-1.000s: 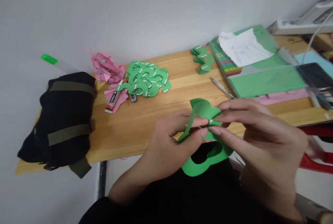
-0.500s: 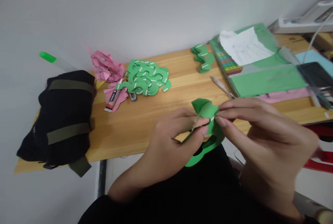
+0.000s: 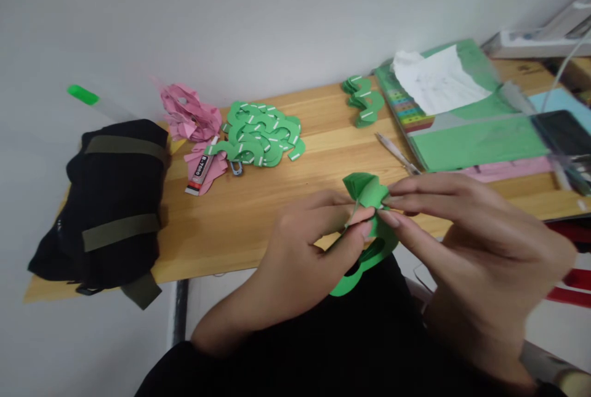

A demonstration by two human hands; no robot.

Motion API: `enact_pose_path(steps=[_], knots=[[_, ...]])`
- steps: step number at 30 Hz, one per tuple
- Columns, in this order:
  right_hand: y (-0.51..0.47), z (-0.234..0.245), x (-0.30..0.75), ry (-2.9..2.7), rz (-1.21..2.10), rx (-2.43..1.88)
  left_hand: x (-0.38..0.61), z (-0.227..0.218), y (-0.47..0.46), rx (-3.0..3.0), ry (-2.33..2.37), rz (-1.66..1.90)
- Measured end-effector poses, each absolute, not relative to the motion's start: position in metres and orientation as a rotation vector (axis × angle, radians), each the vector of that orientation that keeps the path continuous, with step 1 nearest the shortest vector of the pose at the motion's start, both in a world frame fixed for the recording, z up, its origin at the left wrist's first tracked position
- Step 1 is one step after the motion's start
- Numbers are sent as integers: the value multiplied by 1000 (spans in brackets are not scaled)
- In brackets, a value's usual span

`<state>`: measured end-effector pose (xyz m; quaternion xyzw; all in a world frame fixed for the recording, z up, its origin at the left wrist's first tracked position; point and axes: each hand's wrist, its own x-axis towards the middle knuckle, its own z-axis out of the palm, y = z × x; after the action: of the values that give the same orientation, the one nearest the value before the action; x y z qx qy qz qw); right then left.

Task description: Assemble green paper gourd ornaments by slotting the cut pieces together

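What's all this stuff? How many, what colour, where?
table: one, brown, centre
held paper: count unclear, green, front centre
cutouts: many, green, table's middle
stack: count unclear, green, back edge
scraps: many, pink, beside cutouts
tube: one, black and grey, on scraps
clip: one, blue, beside tube
folder: one, clear over green, right
crumpled sheet: one, white, on folder
pen: one, pale, beside folder
slab: one, black, far right
card: one, light blue, beside slab
cable: one, white, far right
casing: one, white, back right
bag: one, black, left end
stick: one, green tip, behind bag
furniture: count unclear, red, lower right
left hand: one, pinching held paper
right hand: one, at held paper
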<state>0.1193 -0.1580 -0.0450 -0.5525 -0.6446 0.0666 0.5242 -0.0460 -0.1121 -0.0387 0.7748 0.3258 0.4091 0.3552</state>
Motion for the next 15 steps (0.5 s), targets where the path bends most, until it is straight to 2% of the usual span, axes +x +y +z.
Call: enact_pose_path(steps=[15], knots=[[-161,-46,117,-1524,190,-1343,-44,-39,-112,1937,881,1036]])
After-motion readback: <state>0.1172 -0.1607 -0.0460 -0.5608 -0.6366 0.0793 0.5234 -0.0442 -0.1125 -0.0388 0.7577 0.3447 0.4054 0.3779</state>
